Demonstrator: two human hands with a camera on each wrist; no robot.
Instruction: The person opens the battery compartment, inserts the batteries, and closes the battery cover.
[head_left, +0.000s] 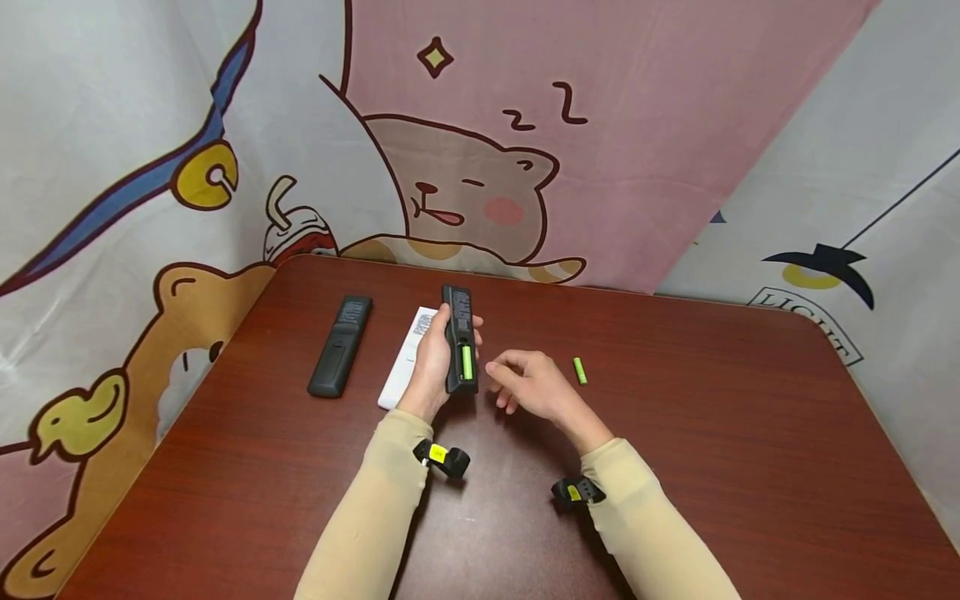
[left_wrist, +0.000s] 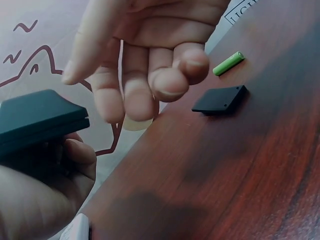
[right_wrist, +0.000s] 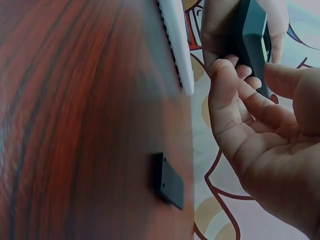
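My left hand grips a black remote control with its back facing up. The battery compartment stands uncovered, and one green battery lies inside it. Just right of the remote is my right hand, its fingers loosely bent and holding nothing. On the table beyond that hand lies another green battery. A small black battery cover rests near it in the left wrist view. The right wrist view shows the cover too; in the head view my right hand seems to hide it.
A white remote control lies partly behind my left hand. Farther left, a second black remote control lies back up. The brown table ends at a patterned cloth backdrop.
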